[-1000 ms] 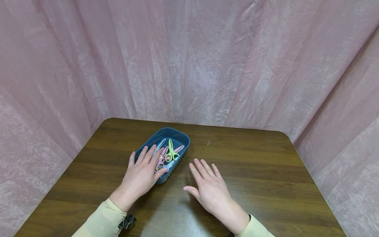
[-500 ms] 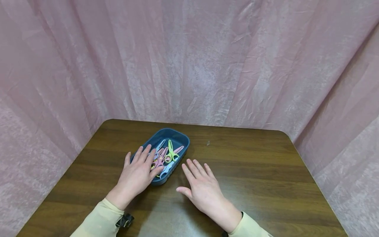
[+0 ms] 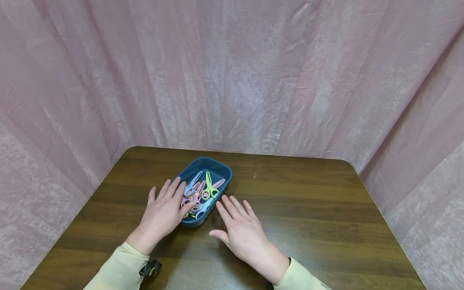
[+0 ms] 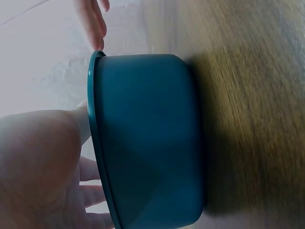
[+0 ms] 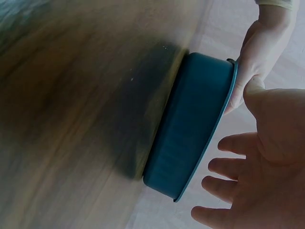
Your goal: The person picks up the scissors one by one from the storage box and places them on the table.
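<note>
Blue plastic bin point(image 3: 208, 165) of craft scissors point(image 3: 209, 187), left of centre near the desk's point(image 3: 311, 193) far edge
Fingers spread: left hand point(image 3: 161, 211) over its left rim, right hand point(image 3: 242, 233) just beside the opposite wall; likely light, stiff, slick, best cupped by both long sides.

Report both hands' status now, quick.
Left hand: open, fingers extended at the blue tray's left edge.
Right hand: open, beside the tray, holding nothing.
</note>
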